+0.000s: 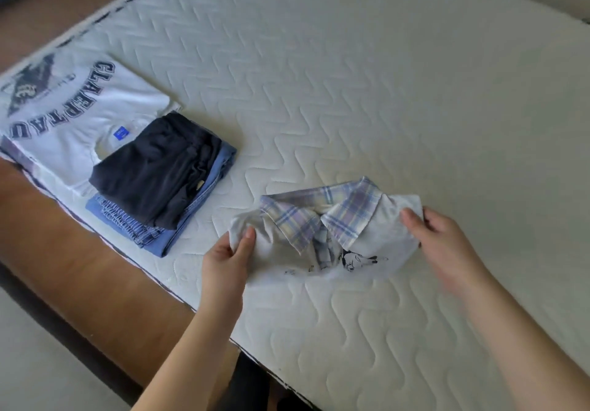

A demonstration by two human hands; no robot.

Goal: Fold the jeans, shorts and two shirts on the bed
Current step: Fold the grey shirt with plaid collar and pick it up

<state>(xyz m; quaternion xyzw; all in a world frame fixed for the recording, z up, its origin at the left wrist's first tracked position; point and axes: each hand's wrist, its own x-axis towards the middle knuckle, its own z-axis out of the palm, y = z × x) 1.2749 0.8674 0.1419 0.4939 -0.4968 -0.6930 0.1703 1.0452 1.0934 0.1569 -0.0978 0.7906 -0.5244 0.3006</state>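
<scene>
Clothing, four pieces on the white quilted mattress (351, 91): at far left one folded white printed T-shirt (73, 117), beside it one folded blue denim jeans (178, 219) carrying one folded dark shorts (153, 168), stacked probably to save room. Near centre, one pale shirt with plaid collar (325, 228) is pinched at each shoulder, left hand (228, 260) and right hand (443, 238) spread apart, seemingly to keep it square.
</scene>
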